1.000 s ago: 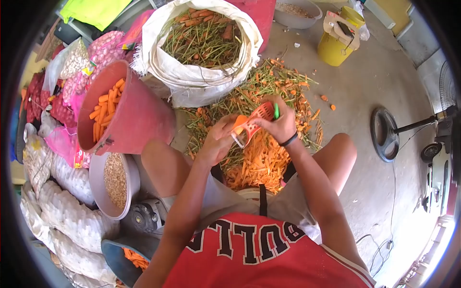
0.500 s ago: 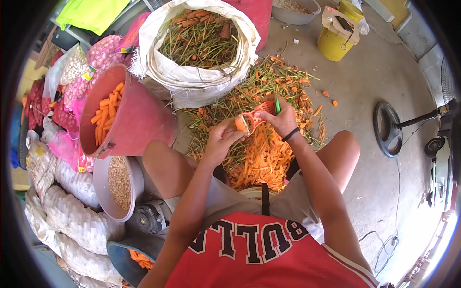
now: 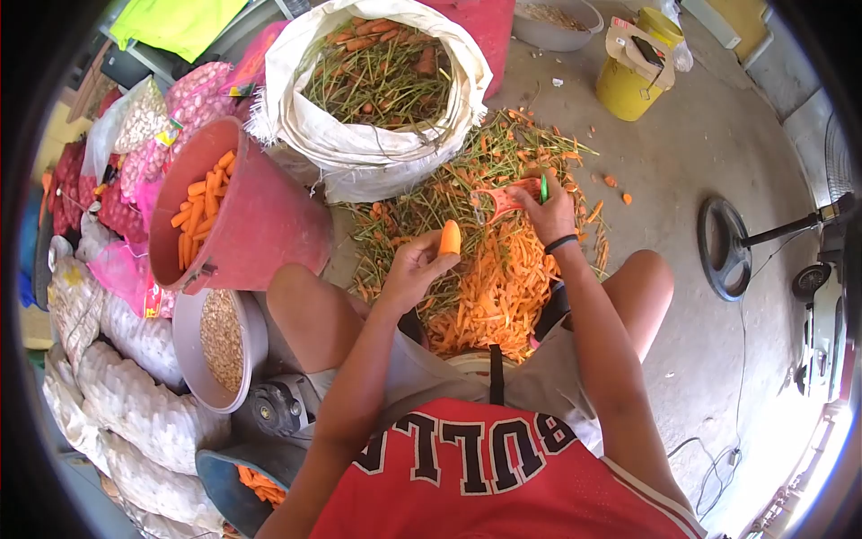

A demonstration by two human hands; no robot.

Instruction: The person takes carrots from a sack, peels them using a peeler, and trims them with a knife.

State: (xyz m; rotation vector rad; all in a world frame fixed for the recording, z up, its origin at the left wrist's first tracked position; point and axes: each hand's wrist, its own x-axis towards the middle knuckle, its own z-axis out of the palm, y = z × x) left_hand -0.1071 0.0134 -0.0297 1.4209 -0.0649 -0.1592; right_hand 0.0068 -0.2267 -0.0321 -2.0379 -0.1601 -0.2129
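Note:
My left hand (image 3: 415, 269) is closed around a carrot (image 3: 451, 237), whose bright orange end sticks up from the fingers. Farther right, my right hand (image 3: 551, 216) grips a red-orange peeler (image 3: 499, 199) with holes in its handle, apart from the carrot. A narrow green piece (image 3: 544, 187) shows at the same hand's fingers; its kind is unclear. Below both hands lies a heap of carrot peelings (image 3: 498, 287), with green stems and carrot ends (image 3: 521, 144) spread behind it.
A white sack (image 3: 368, 184) of carrot trimmings stands ahead. To the left are a red tub (image 3: 287, 225) of carrots, a grey basin (image 3: 256, 346) and a blue container (image 3: 214, 476) with carrots. A yellow bucket (image 3: 624, 94) and a round black stand base (image 3: 724, 250) are on the right.
My right hand has moved right, drawing the peeler away from the carrot. My left hand now holds the carrot more upright.

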